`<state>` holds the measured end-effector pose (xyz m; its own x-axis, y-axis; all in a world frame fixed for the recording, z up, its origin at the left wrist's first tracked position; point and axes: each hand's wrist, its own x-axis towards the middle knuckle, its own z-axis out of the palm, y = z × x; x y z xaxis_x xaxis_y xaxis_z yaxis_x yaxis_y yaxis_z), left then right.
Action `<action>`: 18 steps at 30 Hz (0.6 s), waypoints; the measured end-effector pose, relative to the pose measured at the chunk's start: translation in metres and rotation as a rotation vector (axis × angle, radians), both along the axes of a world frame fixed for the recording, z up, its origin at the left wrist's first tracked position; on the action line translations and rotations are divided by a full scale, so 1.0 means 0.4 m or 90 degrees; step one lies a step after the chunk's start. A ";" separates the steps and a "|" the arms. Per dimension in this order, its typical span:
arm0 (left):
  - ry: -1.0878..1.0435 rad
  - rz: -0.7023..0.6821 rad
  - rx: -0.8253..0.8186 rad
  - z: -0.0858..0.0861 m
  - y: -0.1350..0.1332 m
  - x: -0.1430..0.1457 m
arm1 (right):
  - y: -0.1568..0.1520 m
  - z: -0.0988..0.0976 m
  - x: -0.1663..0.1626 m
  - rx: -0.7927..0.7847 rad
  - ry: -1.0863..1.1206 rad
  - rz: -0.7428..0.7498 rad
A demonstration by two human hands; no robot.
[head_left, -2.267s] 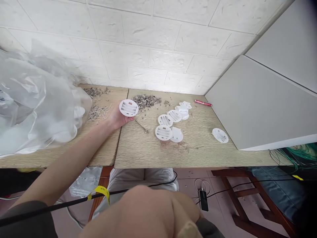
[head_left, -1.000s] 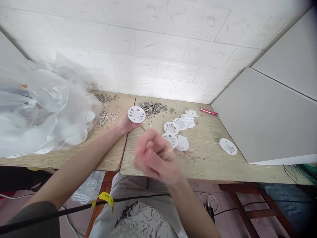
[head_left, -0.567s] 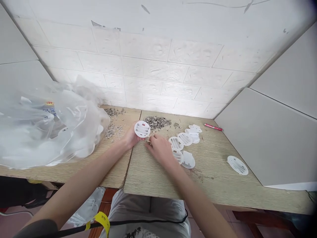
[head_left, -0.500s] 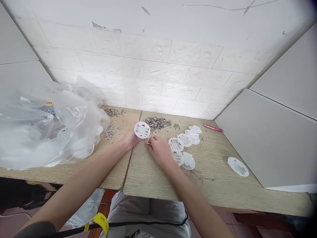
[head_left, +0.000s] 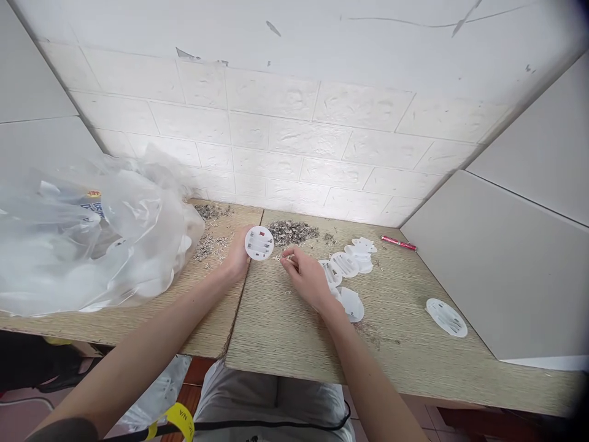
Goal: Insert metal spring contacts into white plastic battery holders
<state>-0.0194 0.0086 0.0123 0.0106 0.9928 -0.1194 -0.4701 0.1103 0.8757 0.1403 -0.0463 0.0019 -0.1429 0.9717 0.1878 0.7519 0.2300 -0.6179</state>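
My left hand (head_left: 238, 253) is closed around the edge of a round white plastic battery case (head_left: 259, 243), its slotted face with metal contacts and a small red mark turned up. Just to the right, my right hand (head_left: 309, 276) has its thumb and fingertips close together near the table; whatever lies between them is too small to make out. A heap of small metal contacts (head_left: 294, 232) lies just beyond both hands. Beside my right hand, several more white battery cases (head_left: 345, 264) lie in an overlapping row, partly hidden by the hand and wrist.
A large clear plastic bag (head_left: 138, 245) of white parts fills the left of the table. Smaller piles of metal contacts (head_left: 209, 245) sit between it and my left hand. Toward the right are a red pen (head_left: 398, 243) and a lone white case (head_left: 446, 317). A white brick-patterned wall (head_left: 294, 147) stands behind.
My right hand has drawn back to the right, away from the held battery case. The left hand and its case have shifted slightly left. The view has tilted a little.
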 end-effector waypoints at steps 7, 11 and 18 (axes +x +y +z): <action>0.054 -0.021 0.052 -0.021 0.006 -0.003 | -0.001 0.008 0.005 -0.060 0.242 0.091; 0.102 -0.059 0.085 -0.031 0.002 -0.003 | -0.004 0.011 0.000 -0.104 0.383 0.054; 0.203 -0.143 0.122 -0.049 0.002 -0.006 | -0.002 0.006 -0.001 -0.091 0.327 0.081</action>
<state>-0.0220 0.0095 -0.0072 0.2205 0.9748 0.0344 -0.1557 0.0004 0.9878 0.1400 -0.0471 0.0044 -0.1851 0.9739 0.1315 0.3174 0.1859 -0.9299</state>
